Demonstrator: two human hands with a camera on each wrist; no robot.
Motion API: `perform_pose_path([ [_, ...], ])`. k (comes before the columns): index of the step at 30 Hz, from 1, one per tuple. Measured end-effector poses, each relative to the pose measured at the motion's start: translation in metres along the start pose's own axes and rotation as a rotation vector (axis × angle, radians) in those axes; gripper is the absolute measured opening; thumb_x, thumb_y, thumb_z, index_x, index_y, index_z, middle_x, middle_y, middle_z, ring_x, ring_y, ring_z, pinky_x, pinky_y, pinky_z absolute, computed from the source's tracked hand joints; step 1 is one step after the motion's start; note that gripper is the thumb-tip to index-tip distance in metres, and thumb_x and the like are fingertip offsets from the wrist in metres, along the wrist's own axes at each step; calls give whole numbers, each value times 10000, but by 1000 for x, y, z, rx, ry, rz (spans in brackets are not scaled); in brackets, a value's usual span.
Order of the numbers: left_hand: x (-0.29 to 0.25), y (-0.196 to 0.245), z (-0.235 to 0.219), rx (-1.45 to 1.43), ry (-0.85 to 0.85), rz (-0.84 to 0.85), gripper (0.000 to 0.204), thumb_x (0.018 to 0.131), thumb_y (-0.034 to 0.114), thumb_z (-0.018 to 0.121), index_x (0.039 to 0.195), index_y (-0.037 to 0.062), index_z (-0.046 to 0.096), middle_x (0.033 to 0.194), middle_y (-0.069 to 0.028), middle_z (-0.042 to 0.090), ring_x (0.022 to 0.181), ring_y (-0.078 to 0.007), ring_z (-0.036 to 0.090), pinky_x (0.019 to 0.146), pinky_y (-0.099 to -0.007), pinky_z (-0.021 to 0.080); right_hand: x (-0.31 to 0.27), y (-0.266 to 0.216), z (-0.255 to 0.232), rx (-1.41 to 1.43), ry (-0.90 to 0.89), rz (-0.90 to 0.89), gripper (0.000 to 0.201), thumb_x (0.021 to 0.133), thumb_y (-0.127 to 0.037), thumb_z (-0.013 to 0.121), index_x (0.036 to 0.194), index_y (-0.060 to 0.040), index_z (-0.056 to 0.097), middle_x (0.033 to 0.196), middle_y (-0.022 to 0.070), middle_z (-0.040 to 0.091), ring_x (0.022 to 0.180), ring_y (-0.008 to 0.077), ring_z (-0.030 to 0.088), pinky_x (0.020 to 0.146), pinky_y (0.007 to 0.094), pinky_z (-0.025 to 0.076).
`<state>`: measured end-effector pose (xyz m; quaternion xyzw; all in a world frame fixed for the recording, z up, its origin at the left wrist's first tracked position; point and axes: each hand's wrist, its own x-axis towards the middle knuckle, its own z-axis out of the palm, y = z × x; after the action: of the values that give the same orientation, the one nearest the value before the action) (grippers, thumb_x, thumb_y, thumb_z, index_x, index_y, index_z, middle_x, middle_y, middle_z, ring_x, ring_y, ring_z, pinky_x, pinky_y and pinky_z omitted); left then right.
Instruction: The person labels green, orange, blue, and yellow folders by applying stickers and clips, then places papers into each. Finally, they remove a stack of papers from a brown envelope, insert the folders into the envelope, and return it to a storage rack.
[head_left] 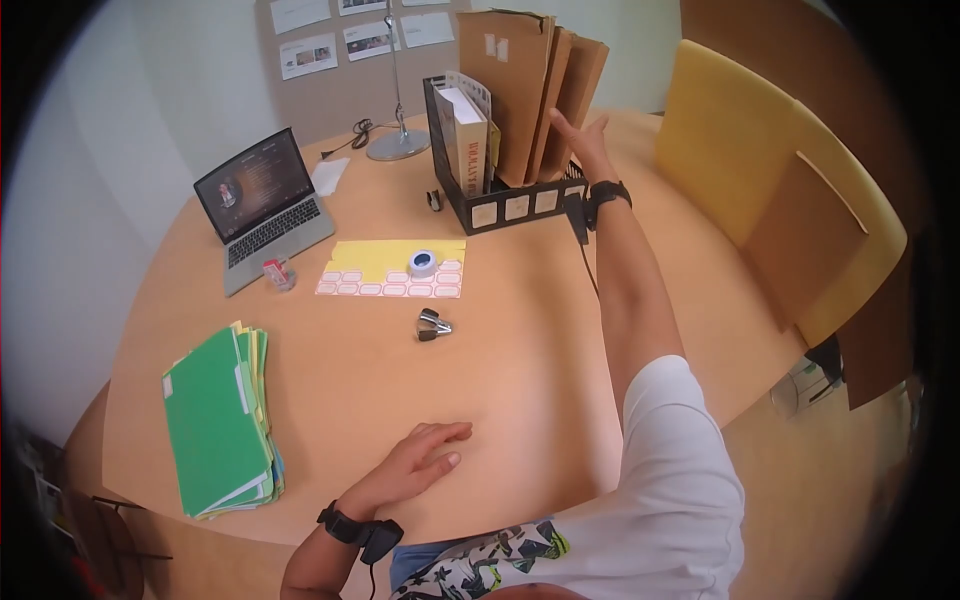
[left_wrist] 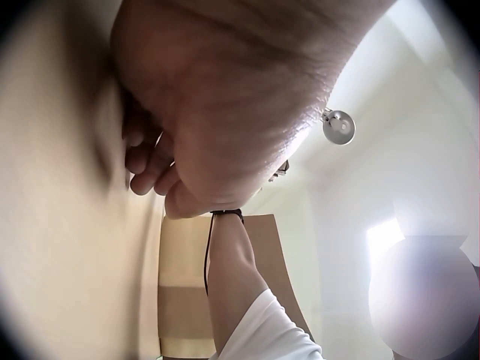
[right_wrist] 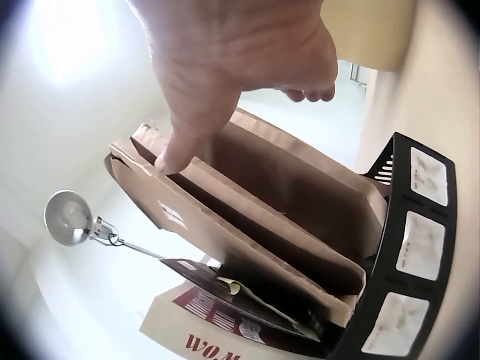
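Observation:
My right hand reaches to the brown cardboard folders, which stand upright in a black file holder. In the right wrist view the thumb stretches over the folders' top edges, spread wide from the fingers. The fingertips show farther right, beside the rightmost folder. My left hand lies low over the front of the wooden table, its fingers loosely bent with nothing in them. Nearest to it are a black and silver staple remover and a stack of green and yellow folders.
A thick book stands at the holder's left. Behind it rises a desk lamp. An open laptop sits at the back left. A tape roll lies on a label sheet. A yellow chair stands at the right.

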<state>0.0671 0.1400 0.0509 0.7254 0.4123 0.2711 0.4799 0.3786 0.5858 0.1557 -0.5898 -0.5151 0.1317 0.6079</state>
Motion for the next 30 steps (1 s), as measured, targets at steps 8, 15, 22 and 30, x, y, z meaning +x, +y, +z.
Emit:
perform_pose_path([
  [8,1,-4,-4,49,-39,31,424,948,173,527,1343,39,453,1262,-92,548,1211,-241,445,1028,-364,366,-31,-45,38,-175,243,-175,1048,622,-469,800,1406,-19,271,1232,225,502,1126,373,511,933,451,436],
  [15,1,-5,-4,83,-11,77,410,939,197,523,1312,35,474,1209,-123,579,1136,-281,500,983,-381,390,3,-19,71,186,286,-211,239,743,-185,709,949,-65,692,848,163,693,814,333,667,743,407,501],
  [22,2,-9,-4,131,-14,112,408,942,202,516,1314,42,473,1206,-125,579,1130,-284,499,984,-378,390,41,-60,56,513,412,-293,195,778,-109,674,931,11,667,804,115,695,740,185,659,679,323,497],
  [30,-5,-6,-2,-78,78,34,443,949,203,541,1344,29,443,1231,-102,558,1062,-215,550,922,-331,441,-72,-101,-131,532,236,-645,243,885,-107,663,1071,42,618,962,36,651,837,95,577,745,256,479],
])
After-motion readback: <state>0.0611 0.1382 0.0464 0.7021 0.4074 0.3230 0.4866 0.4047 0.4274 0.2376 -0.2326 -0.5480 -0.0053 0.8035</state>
